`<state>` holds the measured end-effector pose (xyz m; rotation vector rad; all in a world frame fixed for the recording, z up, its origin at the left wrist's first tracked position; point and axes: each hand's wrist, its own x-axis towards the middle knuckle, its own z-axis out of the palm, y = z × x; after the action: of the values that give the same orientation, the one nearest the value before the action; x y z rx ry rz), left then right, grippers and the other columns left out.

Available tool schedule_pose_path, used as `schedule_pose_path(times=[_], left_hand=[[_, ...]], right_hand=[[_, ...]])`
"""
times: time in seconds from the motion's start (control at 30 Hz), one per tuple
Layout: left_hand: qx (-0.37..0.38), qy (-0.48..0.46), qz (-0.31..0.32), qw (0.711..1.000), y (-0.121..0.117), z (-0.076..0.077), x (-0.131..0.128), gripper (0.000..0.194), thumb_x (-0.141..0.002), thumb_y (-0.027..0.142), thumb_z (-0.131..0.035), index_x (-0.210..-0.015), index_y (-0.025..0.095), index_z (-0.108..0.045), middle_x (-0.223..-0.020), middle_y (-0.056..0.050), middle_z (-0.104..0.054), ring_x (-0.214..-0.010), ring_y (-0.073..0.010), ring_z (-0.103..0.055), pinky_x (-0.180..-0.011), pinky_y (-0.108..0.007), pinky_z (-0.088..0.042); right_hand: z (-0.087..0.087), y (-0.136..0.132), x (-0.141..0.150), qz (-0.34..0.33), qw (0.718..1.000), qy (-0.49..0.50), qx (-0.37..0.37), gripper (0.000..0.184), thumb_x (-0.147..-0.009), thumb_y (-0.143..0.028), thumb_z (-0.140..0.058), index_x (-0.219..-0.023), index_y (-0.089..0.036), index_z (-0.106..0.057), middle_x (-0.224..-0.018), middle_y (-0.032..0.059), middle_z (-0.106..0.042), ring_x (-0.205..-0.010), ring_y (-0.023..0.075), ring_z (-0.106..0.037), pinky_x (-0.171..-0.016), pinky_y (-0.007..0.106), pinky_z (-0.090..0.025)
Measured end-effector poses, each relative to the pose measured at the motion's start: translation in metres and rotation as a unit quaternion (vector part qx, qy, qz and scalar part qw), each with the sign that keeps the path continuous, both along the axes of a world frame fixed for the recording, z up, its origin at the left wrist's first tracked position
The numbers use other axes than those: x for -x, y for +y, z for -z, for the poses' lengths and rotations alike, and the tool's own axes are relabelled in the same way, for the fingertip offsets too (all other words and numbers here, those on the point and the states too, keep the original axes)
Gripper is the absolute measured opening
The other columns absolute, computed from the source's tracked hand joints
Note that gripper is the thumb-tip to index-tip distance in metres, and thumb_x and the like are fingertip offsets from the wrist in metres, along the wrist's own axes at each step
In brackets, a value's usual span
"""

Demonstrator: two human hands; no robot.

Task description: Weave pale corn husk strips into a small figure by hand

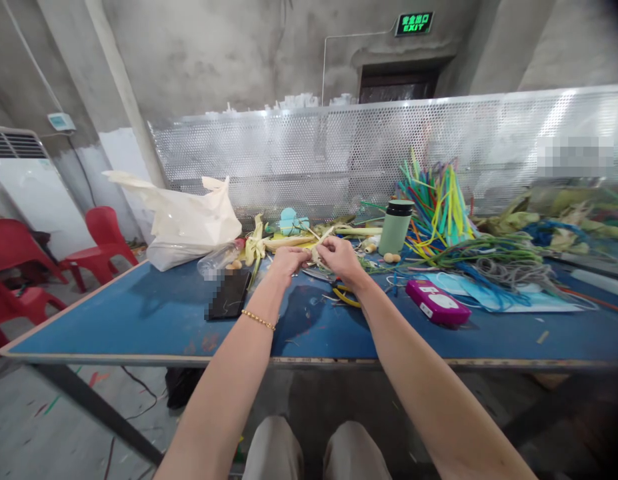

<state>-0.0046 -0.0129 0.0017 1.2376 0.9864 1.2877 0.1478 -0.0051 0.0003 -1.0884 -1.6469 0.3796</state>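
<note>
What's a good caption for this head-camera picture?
Left hand and right hand pinch a pale strip over a blue table, near a green bottle.

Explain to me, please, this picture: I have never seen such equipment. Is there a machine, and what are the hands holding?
There is no machine here. One picture, taken from a camera worn on the person's head, looks forward and down at their bare left hand and right hand. They meet above a blue table, seemingly pinching a small pale strip; its material is unclear. On the left stand a whitish bag and a dark flat device; on the right, a green cup, colourful strands and a purple box.
</note>
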Motion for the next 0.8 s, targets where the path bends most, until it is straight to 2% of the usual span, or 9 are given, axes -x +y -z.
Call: schedule_pose_path(times=[0.13, 0.27, 0.37, 0.5, 0.63, 0.8], left_hand=[[-0.012, 0.018, -0.002, 1.000, -0.002, -0.002, 0.002, 0.010, -0.064, 0.012, -0.075, -0.056, 0.012, -0.067, -0.049, -0.002, -0.058, -0.048, -0.0079, -0.045, -0.047, -0.022, -0.029], [-0.033, 0.023, -0.018, 0.999, -0.004, -0.004, 0.002, 0.013, -0.065, 0.009, -0.070, -0.053, 0.013, -0.065, -0.051, -0.001, -0.058, -0.048, -0.0074, -0.045, -0.051, -0.022, -0.035], [-0.039, 0.029, -0.023, 0.999, -0.005, -0.005, 0.003, 0.016, -0.066, 0.008, -0.068, -0.052, 0.013, -0.064, -0.051, -0.001, -0.057, -0.047, -0.0075, -0.045, -0.052, -0.023, -0.036], [-0.034, 0.034, -0.024, 0.999, -0.005, -0.006, 0.004, 0.017, -0.068, 0.010, -0.068, -0.051, 0.013, -0.064, -0.050, -0.002, -0.057, -0.049, -0.0088, -0.046, -0.052, -0.024, -0.035], [-0.021, 0.041, -0.027, 0.999, -0.004, -0.005, 0.005, 0.015, -0.069, 0.014, -0.069, -0.054, 0.013, -0.066, -0.048, -0.002, -0.056, -0.047, -0.0089, -0.043, -0.049, -0.024, -0.028], [-0.023, 0.047, -0.032, 0.998, -0.004, -0.007, 0.006, 0.017, -0.066, 0.013, -0.068, -0.050, 0.014, -0.061, -0.046, -0.001, -0.053, -0.044, -0.0075, -0.041, -0.047, -0.023, -0.024]], right_hand=[[-0.005, -0.008, -0.009, -0.061, 0.996, -0.049, 0.037, 0.030, -0.081, -0.040, -0.053, -0.061, -0.018, -0.058, -0.052, -0.0007, -0.051, -0.054, 0.0124, -0.045, -0.052, 0.025, -0.033], [-0.011, -0.015, -0.015, -0.090, 0.990, -0.099, 0.037, 0.036, -0.077, -0.046, -0.061, -0.055, -0.018, -0.053, -0.051, -0.0040, -0.042, -0.052, 0.0095, -0.036, -0.051, 0.025, -0.024], [-0.013, -0.018, -0.016, -0.111, 0.987, -0.102, 0.047, 0.034, -0.074, -0.047, -0.064, -0.058, -0.017, -0.058, -0.053, -0.0035, -0.046, -0.054, 0.0099, -0.038, -0.053, 0.026, -0.026], [-0.015, -0.020, -0.015, -0.108, 0.988, -0.093, 0.058, 0.029, -0.072, -0.042, -0.065, -0.062, -0.016, -0.063, -0.056, -0.0016, -0.053, -0.056, 0.0116, -0.044, -0.055, 0.025, -0.031], [-0.015, -0.020, -0.015, -0.083, 0.990, -0.103, 0.053, 0.026, -0.071, -0.039, -0.063, -0.059, -0.016, -0.061, -0.055, -0.0017, -0.052, -0.055, 0.0112, -0.043, -0.054, 0.026, -0.029], [-0.016, -0.023, -0.015, -0.105, 0.987, -0.085, 0.083, 0.029, -0.071, -0.042, -0.064, -0.060, -0.015, -0.061, -0.056, -0.0015, -0.053, -0.055, 0.0105, -0.043, -0.054, 0.026, -0.030]])
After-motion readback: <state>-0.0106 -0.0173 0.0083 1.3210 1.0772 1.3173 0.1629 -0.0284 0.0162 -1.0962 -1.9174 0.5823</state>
